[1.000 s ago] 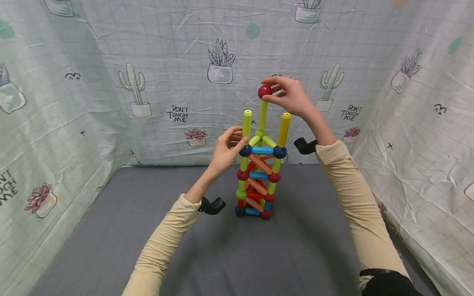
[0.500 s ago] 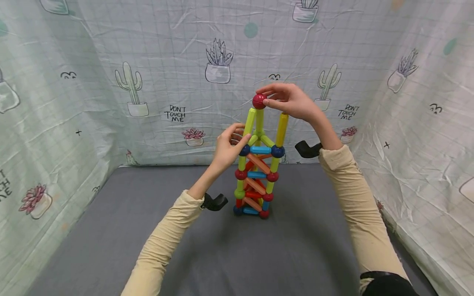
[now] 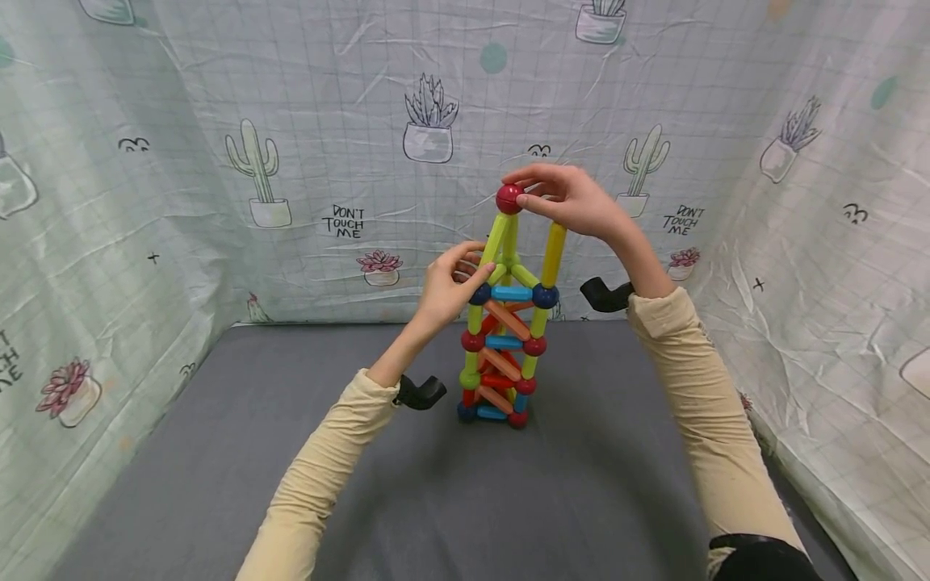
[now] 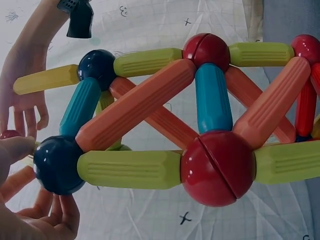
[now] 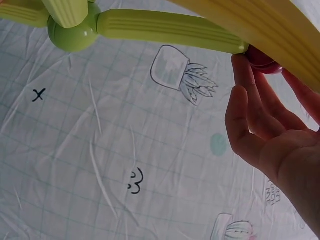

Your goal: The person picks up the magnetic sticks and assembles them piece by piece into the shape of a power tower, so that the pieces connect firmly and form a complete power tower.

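A tall tower of coloured rods and balls stands on the grey table. At its top, the right hand holds a red ball between thumb and fingers. Lower down, the left hand pinches the left yellow-green rod just above a dark blue ball. That rod leans inward, its upper end at the red ball. Behind it a second yellow-green rod rises from a green ball to the red ball. A yellow rod stands on the right blue ball, its upper end partly behind the right hand.
The grey tabletop spreads around the tower's base. A pale cloth printed with cacti hangs behind and at both sides. Below the top, red balls, orange rods and blue rods form the tower's braced storeys.
The right hand has brought the red ball slightly down and left. The left hand has tilted its yellow-green rod from upright toward the red ball; the two now appear to meet.
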`<state>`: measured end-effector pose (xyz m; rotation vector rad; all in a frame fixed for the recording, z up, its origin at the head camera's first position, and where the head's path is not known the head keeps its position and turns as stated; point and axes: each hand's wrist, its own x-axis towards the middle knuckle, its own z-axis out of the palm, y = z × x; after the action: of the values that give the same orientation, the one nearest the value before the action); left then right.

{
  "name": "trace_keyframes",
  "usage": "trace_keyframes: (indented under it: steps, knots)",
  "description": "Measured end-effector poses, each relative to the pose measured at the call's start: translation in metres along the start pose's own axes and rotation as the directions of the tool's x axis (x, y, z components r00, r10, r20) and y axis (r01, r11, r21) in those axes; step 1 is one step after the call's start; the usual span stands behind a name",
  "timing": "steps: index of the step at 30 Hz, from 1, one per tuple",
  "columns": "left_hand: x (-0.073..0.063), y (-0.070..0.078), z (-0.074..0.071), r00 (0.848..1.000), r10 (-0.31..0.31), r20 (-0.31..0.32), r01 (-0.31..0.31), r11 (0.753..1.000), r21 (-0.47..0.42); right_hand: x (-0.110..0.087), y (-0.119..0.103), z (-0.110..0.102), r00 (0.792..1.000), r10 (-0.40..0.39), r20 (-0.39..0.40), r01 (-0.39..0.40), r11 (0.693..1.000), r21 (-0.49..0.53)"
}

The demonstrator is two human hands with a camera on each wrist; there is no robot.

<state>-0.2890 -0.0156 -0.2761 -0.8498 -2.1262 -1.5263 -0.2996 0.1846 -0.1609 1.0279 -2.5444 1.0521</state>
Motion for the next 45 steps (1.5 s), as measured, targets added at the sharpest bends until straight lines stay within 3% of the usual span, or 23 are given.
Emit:
trace_keyframes:
  steps: [6,10,13,17,22,30,36,40,45]
  knots:
    - [0.006,0.002,-0.011,1.000,-0.001,0.023,0.003,0.997,-0.073,-0.020,0.007,0.000,0.998,0.008,-0.056,-0.001,0.993,0.120]
    - [0.021,0.013,-0.023,1.000,0.018,0.019,-0.015,0.993,-0.114,-0.043,0.020,0.002,0.996,0.034,-0.082,-0.012,0.967,0.255]
    - [0.036,0.026,-0.028,1.000,0.015,0.021,-0.012,0.990,-0.139,-0.055,0.034,0.005,0.999,0.029,-0.044,-0.008,0.911,0.412]
    - [0.054,0.040,-0.029,0.998,-0.036,0.049,0.044,0.985,-0.168,-0.062,0.050,0.012,1.000,0.010,0.008,-0.012,0.829,0.559]
    - [0.066,0.046,-0.023,0.989,-0.057,0.135,0.081,0.981,-0.179,-0.058,0.057,0.021,1.000,0.010,0.012,-0.015,0.781,0.624]
    - [0.067,0.051,-0.011,0.981,-0.035,0.192,0.071,0.980,-0.187,-0.050,0.055,0.027,0.998,0.058,0.035,-0.067,0.789,0.611]
    - [0.066,0.048,-0.012,0.985,-0.035,0.169,0.067,0.980,-0.187,-0.044,0.052,0.029,0.994,0.098,0.053,-0.111,0.827,0.551]
    - [0.065,0.047,-0.013,0.984,-0.030,0.174,0.060,0.984,-0.168,-0.041,0.053,0.031,0.994,0.087,0.065,-0.109,0.834,0.540]
    - [0.052,0.038,-0.018,0.991,-0.016,0.132,0.033,0.992,-0.121,-0.048,0.063,0.033,0.997,0.080,0.018,-0.078,0.848,0.525]
